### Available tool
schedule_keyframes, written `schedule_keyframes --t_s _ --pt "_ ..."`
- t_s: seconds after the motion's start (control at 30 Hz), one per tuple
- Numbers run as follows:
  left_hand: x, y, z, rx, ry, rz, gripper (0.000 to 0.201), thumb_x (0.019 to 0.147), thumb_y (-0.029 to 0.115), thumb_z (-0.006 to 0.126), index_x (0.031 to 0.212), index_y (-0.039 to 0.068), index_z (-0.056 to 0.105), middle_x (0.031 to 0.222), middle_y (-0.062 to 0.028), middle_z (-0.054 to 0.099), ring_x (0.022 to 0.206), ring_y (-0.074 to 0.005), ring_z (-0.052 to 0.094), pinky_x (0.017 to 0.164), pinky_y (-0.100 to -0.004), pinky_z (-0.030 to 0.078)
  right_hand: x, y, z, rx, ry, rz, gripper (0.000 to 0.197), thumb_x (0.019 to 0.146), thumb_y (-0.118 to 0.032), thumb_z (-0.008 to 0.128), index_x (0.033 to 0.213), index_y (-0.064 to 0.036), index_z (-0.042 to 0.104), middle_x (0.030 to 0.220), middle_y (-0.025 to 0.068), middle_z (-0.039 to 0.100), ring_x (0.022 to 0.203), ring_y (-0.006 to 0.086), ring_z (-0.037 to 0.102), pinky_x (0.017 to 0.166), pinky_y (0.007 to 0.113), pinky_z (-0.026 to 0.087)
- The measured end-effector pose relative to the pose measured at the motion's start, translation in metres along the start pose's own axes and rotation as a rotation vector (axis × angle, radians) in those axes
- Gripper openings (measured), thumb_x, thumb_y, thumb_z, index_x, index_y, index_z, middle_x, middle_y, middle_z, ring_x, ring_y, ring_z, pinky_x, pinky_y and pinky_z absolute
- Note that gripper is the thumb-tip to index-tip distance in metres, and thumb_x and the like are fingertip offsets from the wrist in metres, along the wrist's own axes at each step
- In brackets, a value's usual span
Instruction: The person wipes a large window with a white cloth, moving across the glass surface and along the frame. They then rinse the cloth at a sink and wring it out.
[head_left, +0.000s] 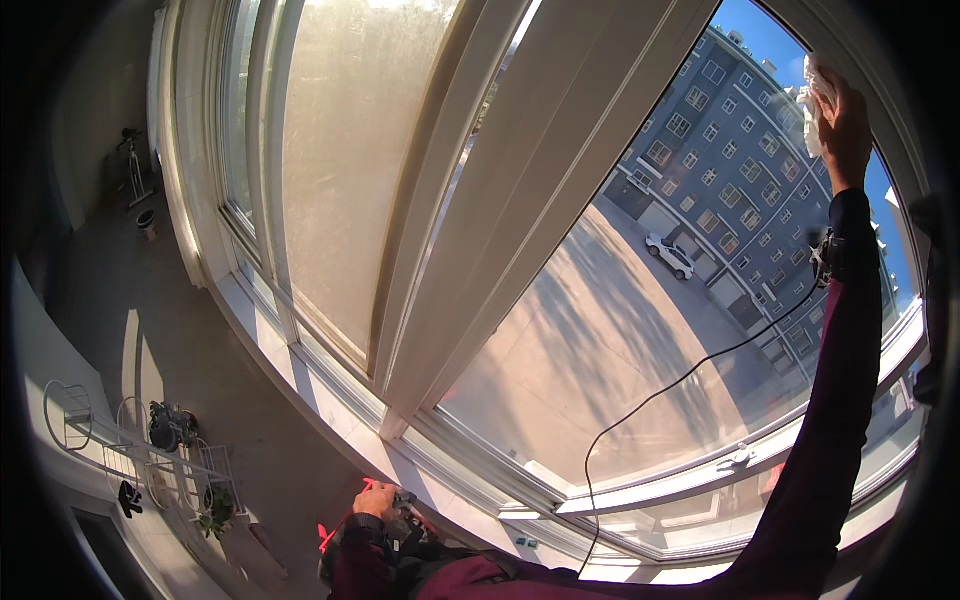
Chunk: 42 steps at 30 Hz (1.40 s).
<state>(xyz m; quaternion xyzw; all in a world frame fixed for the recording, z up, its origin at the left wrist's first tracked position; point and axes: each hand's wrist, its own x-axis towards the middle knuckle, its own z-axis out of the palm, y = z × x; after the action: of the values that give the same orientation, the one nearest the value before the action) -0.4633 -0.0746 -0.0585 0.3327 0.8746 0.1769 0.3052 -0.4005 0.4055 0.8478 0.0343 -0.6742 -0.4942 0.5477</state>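
Observation:
My right hand (846, 135) is raised high at the right, its fingers bent round a crumpled white cloth (811, 108). The cloth presses on the upper part of the window pane (560, 330), near the frame. On that wrist sits a dark band with a small device (822, 258), from which a thin black cable (650, 395) hangs down. Low in the view, beside the sill, my left hand (375, 500) is closed by a red part (369, 484). What exactly it grips is partly hidden by the hand and sleeve.
A long white sill (330, 400) runs below the windows. Left of the pane stand a wide frame post (530, 200) and a dusty pane (350, 180). Two small green items (526, 542) lie on the sill. A white plant rack (160, 465) stands at the lower left.

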Motion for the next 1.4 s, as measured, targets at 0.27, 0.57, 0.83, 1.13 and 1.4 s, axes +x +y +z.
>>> schedule_keyframes --t_s 0.27,0.57,0.83,1.13,1.4 --pt "-0.008 0.004 0.006 0.026 0.064 0.008 0.056 0.082 0.033 0.087 0.131 0.019 0.063 0.129 -0.0159 0.063 0.105 -0.0404 0.072 0.088 -0.0534 0.059 -0.097 -0.129 0.032 0.034 -0.204 -0.276 0.038 0.103 -0.024 0.073 0.140 -0.0204 0.065 0.130 0.0025 0.070 0.111 0.0196 0.073 0.095 0.030 0.063" --pt "-0.012 0.016 -0.018 -0.065 0.038 -0.011 0.058 0.082 0.028 0.087 0.134 0.018 0.064 0.132 -0.0142 0.064 0.107 -0.0397 0.071 0.088 -0.0517 0.058 -0.260 -0.453 -0.008 0.563 -0.316 0.128 0.028 0.088 -0.002 0.078 0.110 -0.0177 0.072 0.100 0.0068 0.056 0.080 0.0244 0.070 0.062 0.037 0.060" --pt "-0.011 0.023 -0.023 -0.096 0.022 0.010 0.057 0.083 0.024 0.085 0.135 0.014 0.064 0.131 -0.0117 0.065 0.112 -0.0369 0.069 0.090 -0.0480 0.058 -0.464 -0.656 -0.048 0.902 -0.656 0.296 0.023 0.088 -0.007 0.073 0.109 -0.0143 0.072 0.100 0.0088 0.056 0.091 0.0258 0.066 0.066 0.037 0.059" --pt "-0.005 0.042 -0.014 0.153 0.068 0.040 0.052 0.086 0.021 0.082 0.134 0.012 0.063 0.127 -0.0173 0.065 0.111 -0.0383 0.069 0.090 -0.0473 0.059 -0.691 -0.861 -0.087 0.932 -0.942 0.265 0.006 0.090 -0.012 0.069 0.094 -0.0077 0.067 0.095 0.0096 0.055 0.084 0.0250 0.065 0.063 0.037 0.059" --pt "-0.015 0.058 -0.006 0.290 0.120 0.089 0.054 0.090 0.017 0.077 0.141 0.015 0.058 0.129 -0.0144 0.063 0.111 -0.0381 0.068 0.089 -0.0472 0.059 -0.787 -0.807 -0.148 0.736 -0.762 0.257 0.010 0.083 -0.013 0.072 0.093 -0.0150 0.069 0.096 0.0040 0.066 0.078 0.0190 0.070 0.059 0.033 0.061"
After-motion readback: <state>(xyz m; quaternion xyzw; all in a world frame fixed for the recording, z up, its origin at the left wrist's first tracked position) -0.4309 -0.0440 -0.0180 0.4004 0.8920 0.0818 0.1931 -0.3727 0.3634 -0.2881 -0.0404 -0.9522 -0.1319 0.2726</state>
